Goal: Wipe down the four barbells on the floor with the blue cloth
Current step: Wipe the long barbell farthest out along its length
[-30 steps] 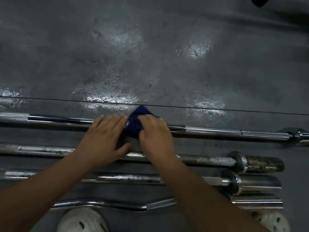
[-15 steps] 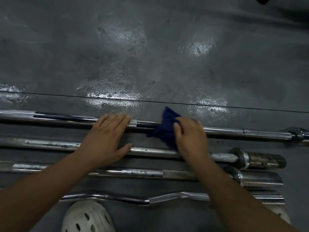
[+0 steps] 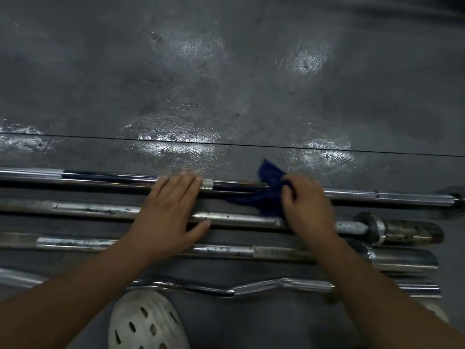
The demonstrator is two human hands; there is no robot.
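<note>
Crouching over four bars lying side by side on grey floor (image 3: 226, 84), noting white shoe (image 3: 146, 323) at near edge. Bracing with left hand (image 3: 171, 215), fingers straight and flat across farthest barbell (image 3: 105, 178), thumb reaching down over second barbell (image 3: 95, 210); gripping nothing. Leaving third barbell (image 3: 75, 241) and curl bar (image 3: 251, 288), nearer the body, untouched by either hand. Pressing bunched blue cloth (image 3: 269, 195) onto farthest barbell just right of centre, letting a loose tail droop toward second barbell. Clutching cloth in right hand (image 3: 307, 207), fingers curled round it. Risking, by judgement: rolling farthest barbell out from under that flat, unclosed left palm under harder wiping; snagging the loose tail on knurling; dragging grime off blotched second barbell onto the cleaner one; missing the underside by wiping along the top only.
</note>
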